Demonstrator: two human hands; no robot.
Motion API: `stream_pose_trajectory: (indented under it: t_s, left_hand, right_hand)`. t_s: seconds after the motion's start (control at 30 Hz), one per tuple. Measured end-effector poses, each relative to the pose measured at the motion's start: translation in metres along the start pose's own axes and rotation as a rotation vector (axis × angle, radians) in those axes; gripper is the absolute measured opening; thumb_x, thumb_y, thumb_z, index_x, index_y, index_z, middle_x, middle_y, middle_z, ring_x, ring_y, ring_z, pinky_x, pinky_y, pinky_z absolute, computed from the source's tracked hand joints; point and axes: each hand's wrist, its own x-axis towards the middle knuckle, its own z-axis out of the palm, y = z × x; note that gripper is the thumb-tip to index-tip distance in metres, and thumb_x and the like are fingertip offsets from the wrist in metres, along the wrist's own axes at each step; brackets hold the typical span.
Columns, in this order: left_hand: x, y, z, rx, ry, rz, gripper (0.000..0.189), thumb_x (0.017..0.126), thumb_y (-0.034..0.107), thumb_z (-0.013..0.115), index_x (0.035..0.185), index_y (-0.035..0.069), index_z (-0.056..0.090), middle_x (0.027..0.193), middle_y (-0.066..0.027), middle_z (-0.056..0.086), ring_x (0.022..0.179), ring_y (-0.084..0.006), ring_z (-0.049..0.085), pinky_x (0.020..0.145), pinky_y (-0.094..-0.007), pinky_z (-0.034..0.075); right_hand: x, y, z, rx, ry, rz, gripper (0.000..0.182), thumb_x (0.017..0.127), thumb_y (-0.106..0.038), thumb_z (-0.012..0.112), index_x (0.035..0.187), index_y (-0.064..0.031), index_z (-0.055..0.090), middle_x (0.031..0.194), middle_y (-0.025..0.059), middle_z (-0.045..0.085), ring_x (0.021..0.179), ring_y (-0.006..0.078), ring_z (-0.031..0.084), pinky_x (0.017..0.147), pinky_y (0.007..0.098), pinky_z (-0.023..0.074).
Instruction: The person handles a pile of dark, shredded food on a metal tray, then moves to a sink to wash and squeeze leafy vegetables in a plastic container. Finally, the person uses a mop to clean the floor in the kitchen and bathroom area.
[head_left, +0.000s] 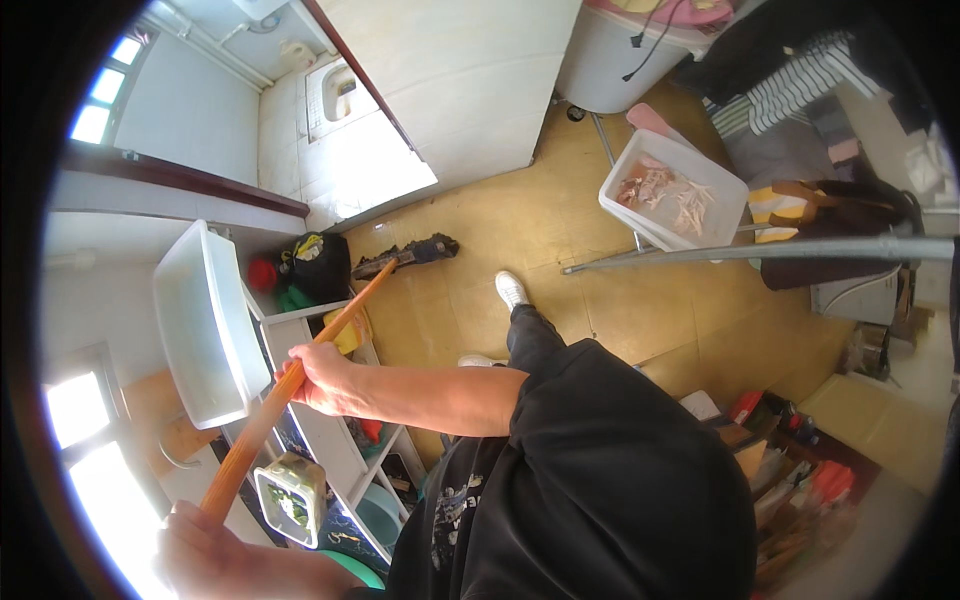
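Note:
A long orange-brown wooden handle (341, 322) runs diagonally across the left side of the view. My right hand (321, 379) is wrapped around its middle, with the bare forearm stretched across my body. Lower down, my left hand (199, 547) grips the upper end, partly washed out by window glare. At the far end, a dark, ragged mop head (409, 255) rests on the yellowish floor (465, 315), beside a white cabinet. One white shoe (511, 290) is planted on the floor to the right of the mop head; the other foot is mostly hidden by my forearm.
A translucent plastic tub (214, 330) and a container of greens (289, 499) stand at the left shelving (330, 420). A white bin holding raw meat pieces (705, 161) sits upper right, near a metal pole (750, 251). A doorway opens onto a squat toilet (343, 90).

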Motion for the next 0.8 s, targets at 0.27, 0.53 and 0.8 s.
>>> stream_pose_trajectory:
  t_s: [0.27, 0.53, 0.8]
  left_hand:
    - [0.016, -0.019, 0.008, -0.96, 0.6, -0.434, 0.022, 0.089, 0.015, 0.047, 0.068, 0.009, 0.047, 0.064, -0.0041, 0.046, 0.059, -0.0135, 0.044, 0.059, -0.0251, 0.038]
    - [0.014, 0.022, -0.164, -3.401, 0.786, 0.933, 0.022, 0.083, 0.012, 0.043, 0.063, 0.004, 0.042, 0.058, -0.0092, 0.04, 0.05, -0.0182, 0.038, 0.054, -0.0295, 0.04]
    - [-0.059, 0.134, -0.32, -3.302, 0.517, 0.834, 0.009, 0.076, -0.002, 0.04, 0.07, 0.002, 0.045, 0.057, -0.0078, 0.046, 0.051, -0.0179, 0.039, 0.056, -0.0339, 0.038]
  right_hand:
    - [-0.045, -0.025, 0.025, -0.006, -0.064, -0.079, 0.015, 0.097, -0.013, 0.044, 0.1, 0.0005, 0.039, 0.085, 0.0107, 0.05, 0.078, 0.0246, 0.058, 0.075, 0.0402, 0.0556]
    - [-0.049, -0.14, 0.019, 0.096, -0.015, -0.296, 0.01, 0.093, -0.007, 0.046, 0.09, 0.0004, 0.039, 0.077, 0.011, 0.047, 0.068, 0.0201, 0.051, 0.063, 0.0332, 0.0516]
    - [-0.01, -0.315, -0.073, 0.001, 0.188, -0.494, 0.012, 0.081, 0.0, 0.048, 0.09, -0.0023, 0.04, 0.073, 0.0072, 0.041, 0.058, 0.0164, 0.044, 0.055, 0.0313, 0.0423]
